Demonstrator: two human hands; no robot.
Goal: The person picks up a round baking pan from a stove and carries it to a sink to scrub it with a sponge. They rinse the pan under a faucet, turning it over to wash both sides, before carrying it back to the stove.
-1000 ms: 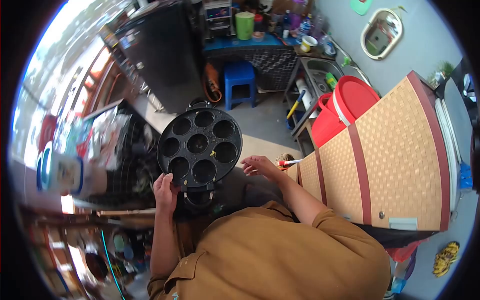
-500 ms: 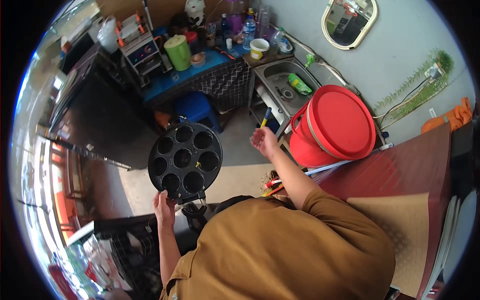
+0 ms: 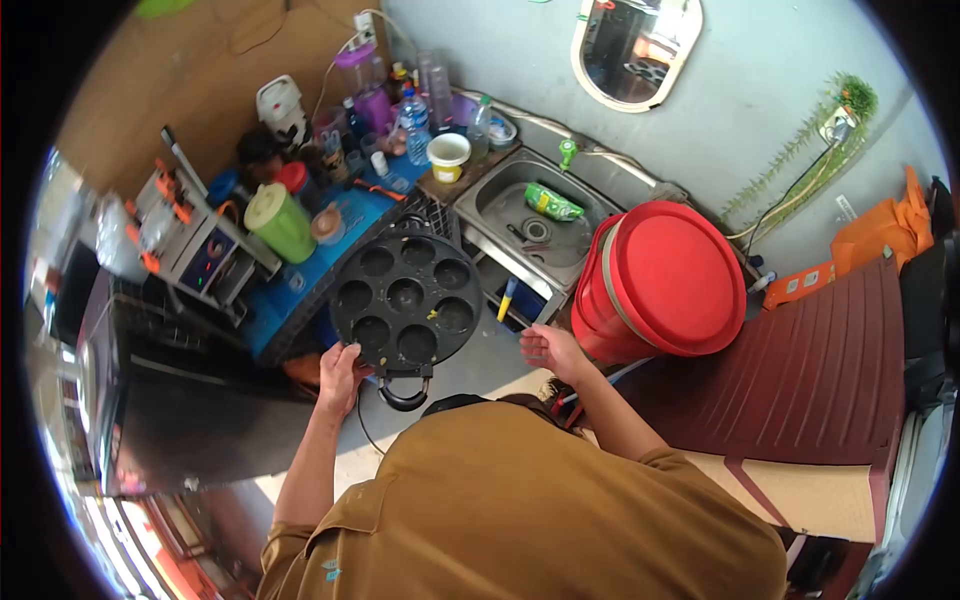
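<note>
My left hand (image 3: 340,376) grips the near rim of a round black pan (image 3: 405,297) with several cup-shaped wells, held out flat in front of me. Small yellow crumbs stick in some wells, and a loop handle hangs at the pan's near edge. My right hand (image 3: 548,352) is empty with fingers spread, hovering to the right of the pan and just left of a big red bucket (image 3: 660,282) with a red lid.
A steel sink (image 3: 535,222) with a green packet in it lies ahead. A blue counter (image 3: 315,240) at left carries a green jug, bottles and small appliances. A dark red cabinet top (image 3: 820,370) is at right, an oval mirror (image 3: 635,45) on the wall.
The view has swung so the sink and blue counter are closer. My left hand carried the pan toward them; my right hand dropped from near the sink to beside the bucket.
</note>
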